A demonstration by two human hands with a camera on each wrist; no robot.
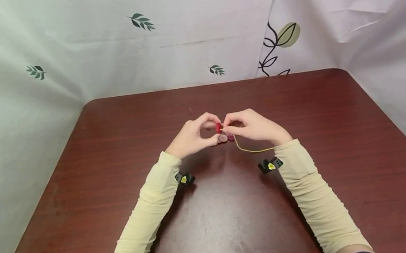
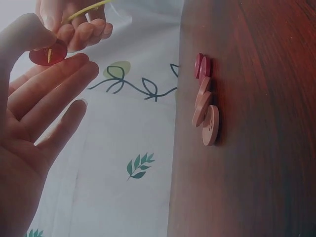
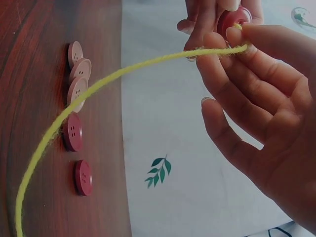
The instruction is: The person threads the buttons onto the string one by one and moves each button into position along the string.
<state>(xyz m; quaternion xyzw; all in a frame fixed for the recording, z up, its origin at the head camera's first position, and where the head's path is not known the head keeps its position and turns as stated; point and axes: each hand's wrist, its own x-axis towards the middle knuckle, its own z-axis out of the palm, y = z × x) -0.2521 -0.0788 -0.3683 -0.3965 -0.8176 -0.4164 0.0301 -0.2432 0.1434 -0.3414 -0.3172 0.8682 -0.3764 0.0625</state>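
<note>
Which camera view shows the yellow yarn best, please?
The right wrist view: the yellow yarn stretches long and close from the right hand. The head view shows it thin and small; the left wrist view shows only short pieces.

Loose buttons (image 1: 223, 138) on the table (image 1: 217, 213); yarn (image 3: 123, 71) to their right; curtain (image 1: 186, 26) behind.

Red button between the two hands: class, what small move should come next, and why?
Probably the right hand should ease a little more yellow yarn through the red button while the left hand steadies it. The right hand pinches the yarn close to one face, and only a short strand shows on the other; whether that is a tip or a loop is unclear.
</note>
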